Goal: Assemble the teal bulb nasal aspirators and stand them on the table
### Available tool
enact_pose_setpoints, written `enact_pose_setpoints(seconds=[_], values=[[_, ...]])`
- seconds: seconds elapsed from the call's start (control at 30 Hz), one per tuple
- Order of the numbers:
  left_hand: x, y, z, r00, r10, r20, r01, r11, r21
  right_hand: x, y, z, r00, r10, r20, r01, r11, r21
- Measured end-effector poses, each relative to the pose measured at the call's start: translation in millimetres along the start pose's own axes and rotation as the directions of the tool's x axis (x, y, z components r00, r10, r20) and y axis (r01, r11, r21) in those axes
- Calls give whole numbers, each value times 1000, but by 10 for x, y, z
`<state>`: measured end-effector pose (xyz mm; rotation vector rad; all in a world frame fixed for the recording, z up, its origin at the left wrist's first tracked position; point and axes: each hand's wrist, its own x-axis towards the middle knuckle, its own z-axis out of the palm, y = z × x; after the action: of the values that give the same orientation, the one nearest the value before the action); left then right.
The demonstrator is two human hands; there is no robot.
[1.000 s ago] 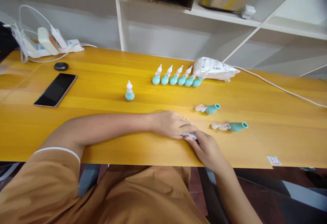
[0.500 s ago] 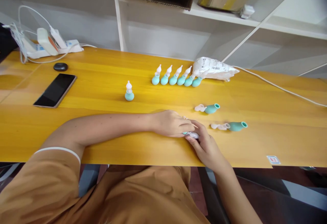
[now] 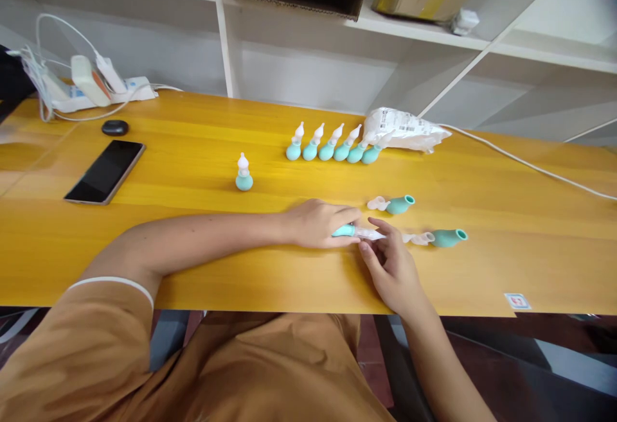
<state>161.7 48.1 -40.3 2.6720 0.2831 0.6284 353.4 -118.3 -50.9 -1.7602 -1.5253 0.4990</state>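
My left hand (image 3: 322, 224) is closed on a nasal aspirator (image 3: 343, 230), gripping its teal bulb so that the clear tip points right. Around that tip my right hand (image 3: 393, 268) has thumb and index finger apart; whether a finger brushes the tip is unclear. Just beyond the right hand lies a loose teal bulb (image 3: 448, 237), open neck to the right, with clear tip pieces (image 3: 421, 238) beside it. Behind it are another loose bulb (image 3: 400, 205) and clear pieces (image 3: 377, 203). One assembled aspirator (image 3: 244, 180) stands upright behind my left forearm.
Several assembled aspirators (image 3: 326, 150) stand in a row at the back, the rightmost close to a white plastic package (image 3: 402, 130). On the left are a phone (image 3: 105, 171), a small black case (image 3: 114, 128) and a power strip (image 3: 139, 87). A white cable (image 3: 520, 166) runs along the right.
The held aspirator has come into fuller view and its tip now points right. My right hand's fingers have spread from around it; the left hand has shifted slightly.
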Motion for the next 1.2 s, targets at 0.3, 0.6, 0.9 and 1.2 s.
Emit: enact_pose_setpoints(seconds=[0.3,0.6,0.9,1.2], values=[[-14,-38,62,992,127,-21,-125,989,82,7,1,-30,998,9,66,-5,998,-58],[-15,-69,66,972,233,-13,-232,971,59,2,-70,-44,992,-55,113,72,985,-156],[-26,-62,34,926,376,-37,-372,923,96,-32,-55,44,990,-78,118,92,989,-116],[-25,-22,109,909,411,-65,-405,910,81,-67,-59,56,988,-95,120,87,994,71]])
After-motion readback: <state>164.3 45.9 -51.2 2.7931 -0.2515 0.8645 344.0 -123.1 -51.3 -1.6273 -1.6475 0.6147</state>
